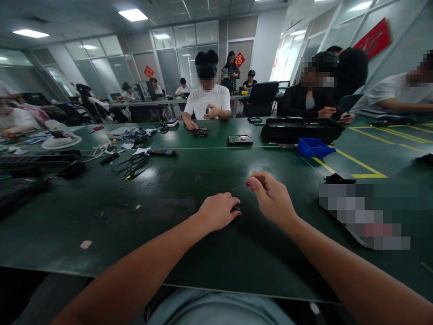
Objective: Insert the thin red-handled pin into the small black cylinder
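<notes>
My right hand (273,198) is closed around the reddish-brown handle of a screwdriver (239,187), and its thin metal shaft points left, over my left hand. Low on the green table, my left hand (218,211) is closed on a small dark part (236,207). Most of that part is hidden under the fingers, so its kind is unclear. The shaft's tip ends near the left knuckles, and I cannot tell whether it touches anything.
Across the green table (189,176), a co-worker (208,101) handles small parts. A hard drive (240,140), a blue tray (314,147) and a long black case (301,131) lie ahead. Left are a cabled tool (162,152) and a white fan (61,141). A blurred-out sheet (358,216) lies right.
</notes>
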